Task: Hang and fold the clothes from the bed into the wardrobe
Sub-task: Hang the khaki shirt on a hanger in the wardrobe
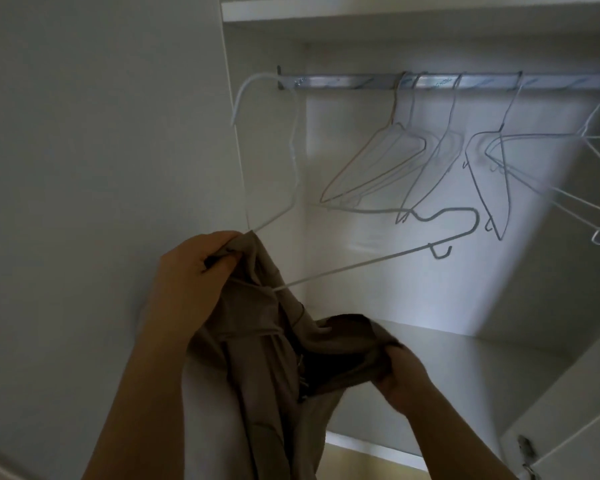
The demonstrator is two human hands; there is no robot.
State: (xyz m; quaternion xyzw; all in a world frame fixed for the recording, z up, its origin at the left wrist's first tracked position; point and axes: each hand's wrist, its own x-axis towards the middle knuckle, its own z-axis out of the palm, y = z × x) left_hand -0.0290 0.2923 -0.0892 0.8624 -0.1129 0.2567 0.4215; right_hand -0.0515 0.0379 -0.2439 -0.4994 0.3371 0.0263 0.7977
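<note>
A beige garment (pixel 267 372) hangs between my hands in front of the open wardrobe. My left hand (pixel 191 271) grips its upper edge together with one end of a white wire hanger (pixel 361 263), whose hook points up to the left, short of the rail. That end of the hanger is inside the cloth; the other end sticks out bare to the right. My right hand (pixel 404 377) grips a bunched fold of the garment lower down. The metal rail (pixel 343 81) runs across the wardrobe's upper part.
Several bare white wire hangers (pixel 440 157) hang on the rail to the right. A white shelf (pixel 465 368) lies below them and another shelf (pixel 326 12) above. The wardrobe's white side panel (pixel 101 133) fills the left. A door edge with a hinge (pixel 529 452) shows at lower right.
</note>
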